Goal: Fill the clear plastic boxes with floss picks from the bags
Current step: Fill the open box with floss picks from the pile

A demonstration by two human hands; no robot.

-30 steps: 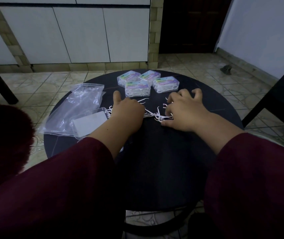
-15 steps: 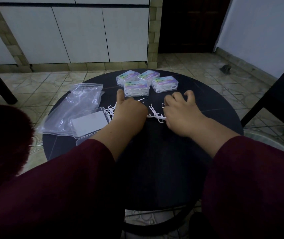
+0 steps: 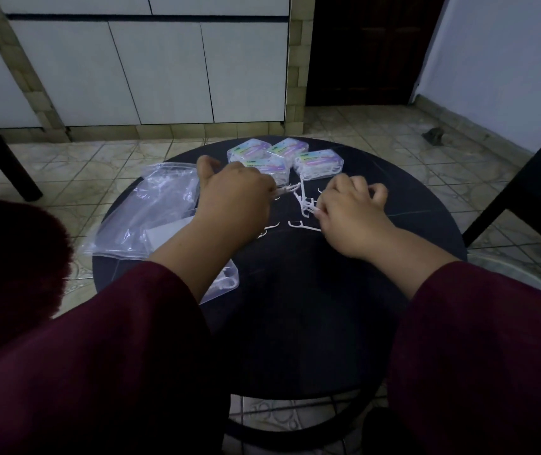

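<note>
Two dark red sleeves [image 3: 105, 349] reach forward over the near edge of the round black table [image 3: 295, 307], one forearm on each side of its middle. Two hands work above the table top.

The left hand [image 3: 233, 201] is raised over the table's left-centre, knuckles up, thumb sticking up toward the far side, fingers curled under; white floss picks [image 3: 283, 191] jut from its fingertips, so it grips a few. The right hand [image 3: 347, 211] sits to the right of the table's centre, fingers curled, pinching a small bunch of picks [image 3: 308, 205] at its thumb side.

Between and just before the two hands, about three loose picks [image 3: 302, 225] lie flat on the table; the exact count is hard to tell.

On the table's left part lie two clear plastic bags: one small bag [image 3: 226, 284] partly under the left forearm, nearer the edge, and a larger crumpled one [image 3: 154, 205] beyond it, hanging over the table's rim. A white card [image 3: 167, 234] shows through there.

At the table's far edge, just beyond both hands, stand four clear plastic boxes [image 3: 320, 164], lids closed, clustered and touching, white picks visible inside.
</note>
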